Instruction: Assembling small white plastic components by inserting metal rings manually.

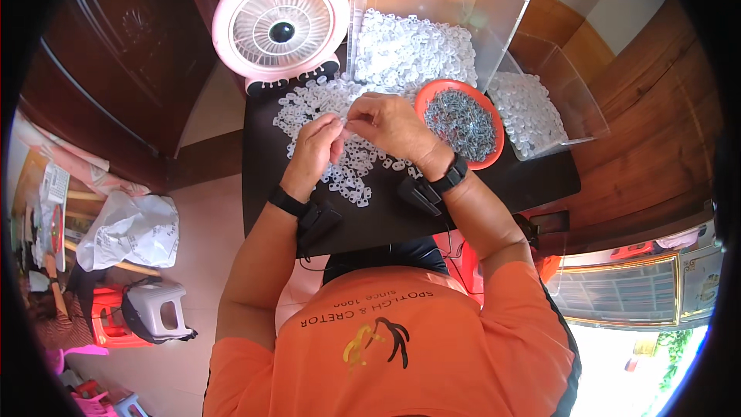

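Observation:
Over the dark table, my left hand (315,148) and my right hand (392,125) meet fingertip to fingertip. A small white plastic piece (343,120) shows between them, pinched by my left fingers. My right thumb and finger close at the same spot; whatever they grip is too small to make out. Under and around both hands spreads a loose heap of similar white pieces with holes (351,166). Just right of my right hand stands an orange-red bowl (489,156), filled with thin grey metal nails (461,125).
A tall clear bin (494,38) of white pieces stands at the back, with a lower clear box (583,120) to its right. A pink animal-shaped fan (332,11) is at the back left. Black devices (318,222) sit near my wrists. Stools (158,309) stand on the floor.

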Tool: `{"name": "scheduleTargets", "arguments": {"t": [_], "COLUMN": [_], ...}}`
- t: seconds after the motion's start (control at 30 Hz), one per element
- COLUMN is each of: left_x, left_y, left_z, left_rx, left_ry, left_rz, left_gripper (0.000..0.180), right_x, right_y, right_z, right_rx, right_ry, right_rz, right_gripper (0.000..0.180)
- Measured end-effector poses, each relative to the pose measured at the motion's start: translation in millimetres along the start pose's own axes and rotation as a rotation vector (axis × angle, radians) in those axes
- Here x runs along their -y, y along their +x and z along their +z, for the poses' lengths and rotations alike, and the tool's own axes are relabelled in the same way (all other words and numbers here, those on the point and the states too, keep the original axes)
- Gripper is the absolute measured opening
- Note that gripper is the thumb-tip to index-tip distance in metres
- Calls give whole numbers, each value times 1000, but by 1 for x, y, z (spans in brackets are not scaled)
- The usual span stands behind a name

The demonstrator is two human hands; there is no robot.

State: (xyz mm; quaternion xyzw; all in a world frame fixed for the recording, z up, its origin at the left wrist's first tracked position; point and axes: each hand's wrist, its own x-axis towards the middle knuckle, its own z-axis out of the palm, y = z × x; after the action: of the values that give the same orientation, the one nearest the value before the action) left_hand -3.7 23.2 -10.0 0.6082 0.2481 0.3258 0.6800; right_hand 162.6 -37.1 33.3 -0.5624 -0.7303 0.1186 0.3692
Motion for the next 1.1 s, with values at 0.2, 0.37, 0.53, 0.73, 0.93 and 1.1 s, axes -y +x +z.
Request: {"name": "scheduleTargets", "arguments": {"t": [0.2,0.37,0.53,0.73,0.93,1.1], "left_x": [-4,-4,-1,4,9,17], "left_y": [-2,1,-2,2,3,5], "left_z": [-5,-5,0,2,6,6], "left_rx": [15,98,49,-50,-101,-87], "left_ry": [-116,18,44,36,114,121], "left_rz": [-133,-85,-68,-59,-7,13], "left_gripper": [29,18,12,14,17,17], "right_x": [-1,-6,-4,0,-4,-2], "right_y": [-3,-5,-6,-8,-10,-11], "right_z": [10,12,19,27,32,31], "right_rx": [-66,-133,-181,-217,-228,-229], "right_ry": [92,104,-29,-66,-128,-178], "right_rz": [-129,-145,-143,-39,18,39], "right_gripper": [7,6,5,5,7,11]}}
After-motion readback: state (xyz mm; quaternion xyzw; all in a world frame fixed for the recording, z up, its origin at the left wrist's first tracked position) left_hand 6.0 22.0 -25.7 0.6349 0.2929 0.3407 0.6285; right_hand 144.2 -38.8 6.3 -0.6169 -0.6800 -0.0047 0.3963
